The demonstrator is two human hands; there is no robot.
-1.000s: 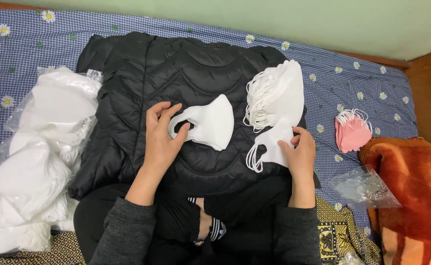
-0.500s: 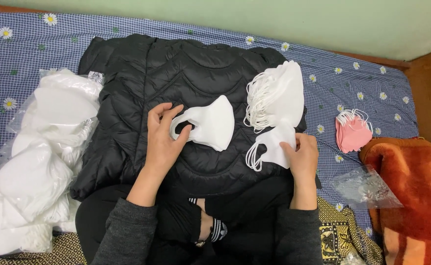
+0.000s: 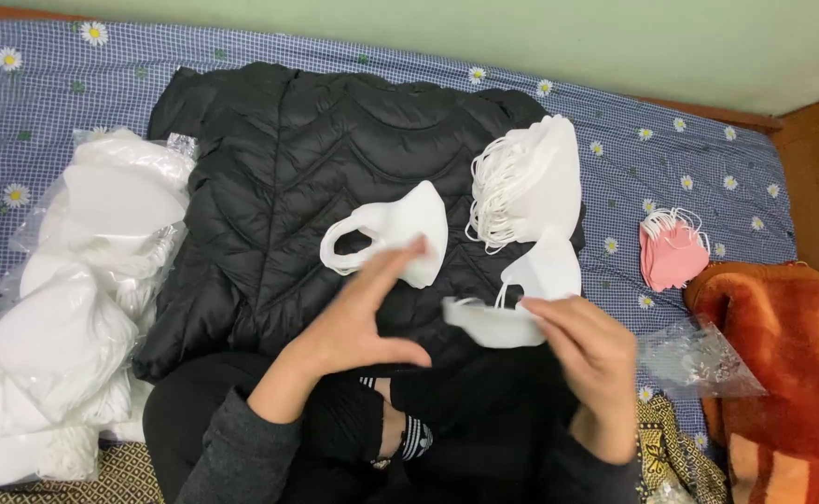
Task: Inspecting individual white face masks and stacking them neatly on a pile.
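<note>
Over black jacket (image 3: 288, 187), right hand (image 3: 587, 350) lifted white mask (image 3: 489, 322), left hand (image 3: 358, 322) raised

Matt white fabric masks (image 3: 531, 182) lie on a quilted, faintly glossy black jacket (image 3: 279, 177) beside crinkly clear plastic (image 3: 699, 359).

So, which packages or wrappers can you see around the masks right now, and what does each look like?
Clear plastic bags: far left on the bed, crinkled, see-through, stuffed with white masks.
Empty clear bag: right of the right hand, by the orange blanket, flat and crumpled, transparent.
No labels, signs or screens in view.
</note>
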